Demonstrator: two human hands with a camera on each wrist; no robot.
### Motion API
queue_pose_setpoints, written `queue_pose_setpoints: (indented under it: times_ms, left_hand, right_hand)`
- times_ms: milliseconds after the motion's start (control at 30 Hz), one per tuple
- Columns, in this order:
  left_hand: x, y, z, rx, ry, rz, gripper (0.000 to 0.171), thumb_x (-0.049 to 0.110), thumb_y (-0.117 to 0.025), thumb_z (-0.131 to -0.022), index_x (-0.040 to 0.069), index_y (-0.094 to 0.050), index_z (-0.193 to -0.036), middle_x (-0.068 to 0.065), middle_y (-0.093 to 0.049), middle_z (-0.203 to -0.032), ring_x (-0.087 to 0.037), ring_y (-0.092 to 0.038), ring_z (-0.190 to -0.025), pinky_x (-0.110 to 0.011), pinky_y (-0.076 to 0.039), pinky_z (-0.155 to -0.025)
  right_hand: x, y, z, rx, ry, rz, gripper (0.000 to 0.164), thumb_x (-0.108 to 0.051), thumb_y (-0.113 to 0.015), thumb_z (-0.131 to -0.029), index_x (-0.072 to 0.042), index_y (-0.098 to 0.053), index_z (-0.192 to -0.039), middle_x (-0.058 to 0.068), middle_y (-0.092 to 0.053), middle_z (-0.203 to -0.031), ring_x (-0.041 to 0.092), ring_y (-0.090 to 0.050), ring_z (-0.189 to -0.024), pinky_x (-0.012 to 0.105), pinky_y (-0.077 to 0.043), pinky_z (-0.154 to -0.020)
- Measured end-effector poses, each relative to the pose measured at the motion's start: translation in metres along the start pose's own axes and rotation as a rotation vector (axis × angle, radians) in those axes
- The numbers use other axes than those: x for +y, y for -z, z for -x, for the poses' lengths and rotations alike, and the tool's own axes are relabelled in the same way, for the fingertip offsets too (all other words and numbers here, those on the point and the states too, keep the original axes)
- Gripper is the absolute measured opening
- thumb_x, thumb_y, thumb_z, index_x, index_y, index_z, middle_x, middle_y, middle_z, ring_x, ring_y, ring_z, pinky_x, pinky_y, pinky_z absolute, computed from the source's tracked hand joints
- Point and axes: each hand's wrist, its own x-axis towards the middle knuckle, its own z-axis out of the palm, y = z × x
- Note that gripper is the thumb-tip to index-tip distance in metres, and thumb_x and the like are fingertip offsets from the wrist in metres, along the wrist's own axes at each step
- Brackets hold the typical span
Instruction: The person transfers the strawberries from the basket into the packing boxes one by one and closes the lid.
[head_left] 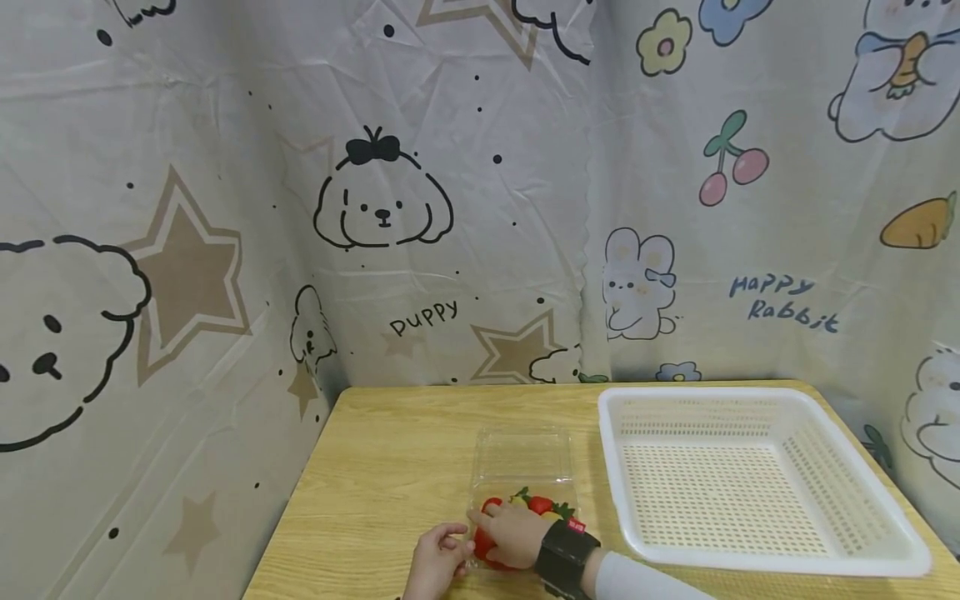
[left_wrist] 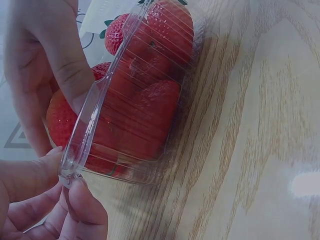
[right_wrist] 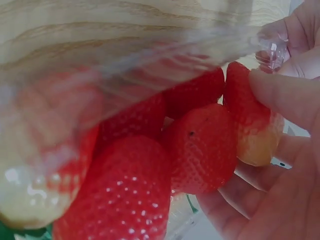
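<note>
A clear plastic clamshell box [head_left: 480, 560] full of red strawberries sits near the table's front, its clear lid [head_left: 522, 450] folded back behind it. My left hand [head_left: 437, 560] pinches the box's near left corner between thumb and fingers, seen closely in the left wrist view. Over the box, my right hand [head_left: 513, 535] reaches in and holds a strawberry [right_wrist: 254, 117] with a pale yellowish end, thumb on one side and fingers behind. Other strawberries [right_wrist: 120, 192] crowd beside it, some with green leaves. In the head view my right hand hides part of them.
A white slatted plastic basket [head_left: 621, 492] stands right of the box on the wood-grain table [head_left: 375, 475]. Behind and at the sides hangs a pale curtain [head_left: 450, 108] with cartoon prints. A black band [head_left: 564, 557] wraps my right wrist.
</note>
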Motion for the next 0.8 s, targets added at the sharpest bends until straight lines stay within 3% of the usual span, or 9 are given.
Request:
queue_pose_setpoints:
  times_ms: [133, 233, 433, 667, 800]
  left_hand:
    - [-0.001, 0.0, 0.0, -0.003, 0.0, 0.013, 0.032, 0.004, -0.065, -0.081, -0.014, -0.055, -0.106, -0.003, -0.052, -0.07, -0.008, -0.052, -0.053, -0.023, -0.049, -0.05]
    - [-0.002, 0.0, -0.001, -0.004, -0.008, 0.008, 0.032, 0.004, -0.065, -0.081, -0.014, -0.055, -0.106, -0.003, -0.052, -0.069, -0.008, -0.052, -0.053, -0.022, -0.048, -0.05]
    - [-0.003, 0.0, -0.001, 0.001, -0.028, -0.01, 0.032, 0.005, -0.066, -0.081, -0.013, -0.056, -0.105, -0.002, -0.053, -0.067, -0.008, -0.052, -0.051, -0.023, -0.047, -0.049]
    - [-0.002, -0.001, -0.001, 0.004, -0.021, -0.009, 0.032, 0.004, -0.066, -0.08, -0.013, -0.056, -0.104, -0.001, -0.051, -0.067, -0.008, -0.052, -0.05, -0.025, -0.048, -0.05]
    - [-0.001, 0.0, -0.001, 0.006, 0.001, -0.015, 0.032, 0.005, -0.066, -0.081, -0.013, -0.056, -0.105, -0.002, -0.051, -0.068, -0.008, -0.052, -0.051, -0.026, -0.049, -0.051]
  right_hand:
    - [0.002, 0.003, 0.001, 0.027, 0.027, -0.021, 0.056, -0.03, -0.069, -0.08, -0.014, -0.048, -0.13, 0.004, -0.058, -0.109, 0.018, -0.058, -0.097, 0.031, -0.05, -0.081]
    - [0.007, 0.01, 0.0, 0.062, 0.019, -0.101, 0.053, -0.028, -0.068, -0.082, -0.013, -0.049, -0.129, 0.008, -0.057, -0.113, 0.018, -0.058, -0.096, 0.029, -0.05, -0.079]
    - [0.028, 0.039, -0.003, 0.181, -0.083, -0.308, 0.048, -0.02, -0.062, -0.087, -0.005, -0.045, -0.13, 0.019, -0.049, -0.123, 0.028, -0.055, -0.104, 0.037, -0.049, -0.084]
    - [0.067, 0.055, -0.006, 0.426, -0.307, -0.421, 0.047, -0.007, -0.058, -0.086, 0.01, -0.041, -0.127, 0.032, -0.045, -0.122, 0.042, -0.051, -0.106, 0.049, -0.044, -0.088]
    - [0.087, 0.049, -0.008, 0.433, -0.504, -0.435, 0.053, -0.009, -0.057, -0.083, 0.016, -0.038, -0.126, 0.036, -0.044, -0.12, 0.047, -0.045, -0.11, 0.052, -0.04, -0.092]
